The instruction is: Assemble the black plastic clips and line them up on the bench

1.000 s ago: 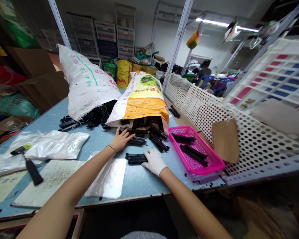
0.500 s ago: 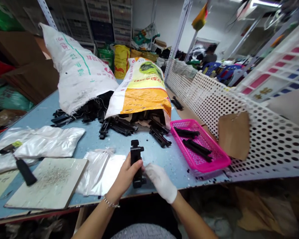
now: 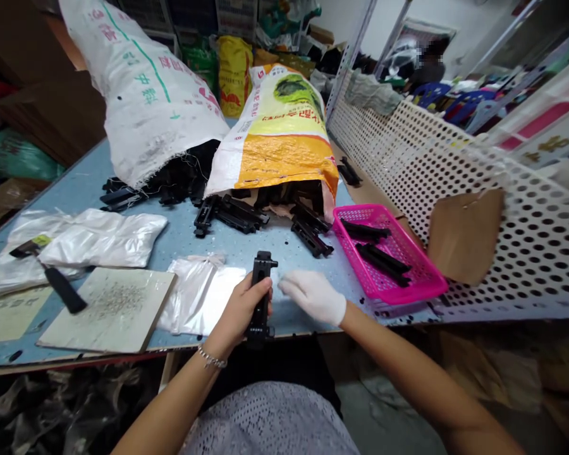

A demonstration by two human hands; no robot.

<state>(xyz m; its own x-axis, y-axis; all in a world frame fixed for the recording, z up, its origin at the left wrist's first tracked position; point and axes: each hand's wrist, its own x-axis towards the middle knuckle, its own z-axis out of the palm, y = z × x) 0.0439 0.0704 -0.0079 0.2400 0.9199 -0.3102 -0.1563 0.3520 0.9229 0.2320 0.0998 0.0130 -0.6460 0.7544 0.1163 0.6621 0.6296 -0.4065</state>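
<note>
My left hand (image 3: 239,311), bare with a bead bracelet, is wrapped round a long black plastic clamp part (image 3: 260,278) held upright at the near edge of the blue table (image 3: 260,243). My right hand (image 3: 313,296), in a white glove, lies just right of the part with its fingers together pointing at it; I cannot see anything in it. More black parts (image 3: 232,216) spill from a yellow-and-white sack (image 3: 279,136) ahead. A pink basket (image 3: 410,268) on the right holds a few of them.
A white woven sack (image 3: 145,95) with more black parts lies at the left rear. Clear plastic bags (image 3: 99,237), a board with small screws (image 3: 111,309) and a black-handled tool (image 3: 61,287) lie to the left. A white perforated panel (image 3: 478,208) fences the right side. A person sits far behind.
A second ago both hands reached among the parts at the sack's mouth. My left hand has since brought one black part back to the table's near edge, with the gloved right hand beside it.
</note>
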